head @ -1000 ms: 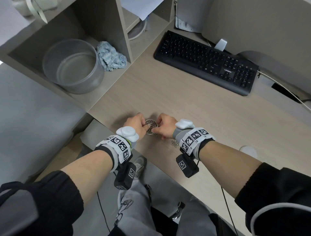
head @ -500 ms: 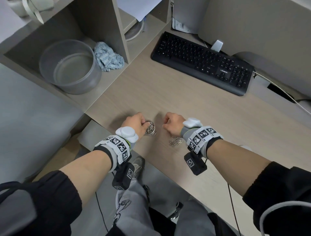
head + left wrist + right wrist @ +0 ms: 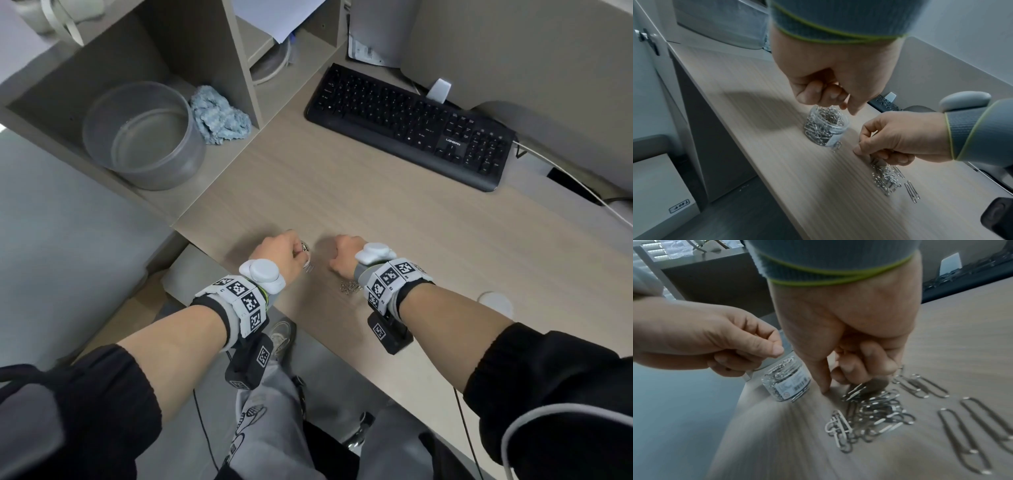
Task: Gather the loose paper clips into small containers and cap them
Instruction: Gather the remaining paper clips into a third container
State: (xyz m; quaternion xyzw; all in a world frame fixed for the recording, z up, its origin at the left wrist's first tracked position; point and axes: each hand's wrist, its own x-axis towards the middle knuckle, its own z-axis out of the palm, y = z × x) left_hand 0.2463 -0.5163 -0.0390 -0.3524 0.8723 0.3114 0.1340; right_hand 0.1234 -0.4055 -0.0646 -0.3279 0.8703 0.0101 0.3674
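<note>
While both hands [image 3: 281, 255] hover, one full jar [image 3: 825, 128], one clip heap [image 3: 871, 415]

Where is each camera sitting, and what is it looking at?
Head: worn on the head, looking down at the desk, keyboard, both forearms and hands.
Left wrist: looks along the left hand to the jar of clips; the right hand shows too.
Right wrist: looks along the right hand to the loose paper clips; the left hand shows too.
Shared: both wrist views show the jar and the clip pile.
</note>
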